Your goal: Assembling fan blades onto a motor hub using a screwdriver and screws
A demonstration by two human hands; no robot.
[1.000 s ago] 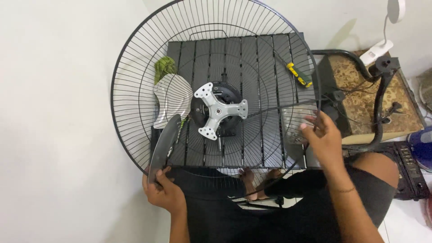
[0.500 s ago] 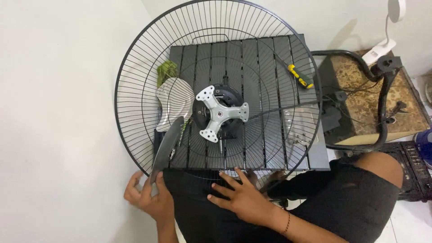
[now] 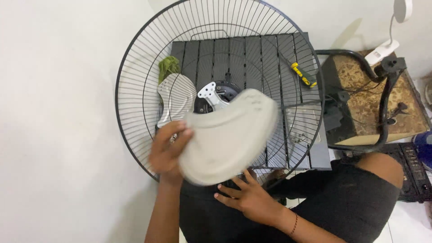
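While I looked down through the head camera, my left hand [image 3: 167, 150] gripped a pale grey plastic fan blade [image 3: 227, 135], broad and rounded with a smooth matte face. The fingers [image 3: 182, 132] were curled over its left edge, so the blade lay just above and to the right of them, raised over the wire fan guard [image 3: 135, 135]. The hand and blade looked blurred. My right hand [image 3: 252, 202] lay flat and spread near the lower rim of the guard, just under the blade, and it held nothing.

The guard was a round cage of thin dark metal wires. It rested on a dark grey slatted plastic table [image 3: 315, 155]. Behind the wires I saw a second pale blade [image 3: 173, 99], a white metal hub [image 3: 210, 93] on the black motor, and a green cloth [image 3: 168, 65]. A screwdriver with a yellow and green handle [image 3: 303, 74] lay on the slats to the right. A worn brown board [image 3: 360, 103] stood beside the table.
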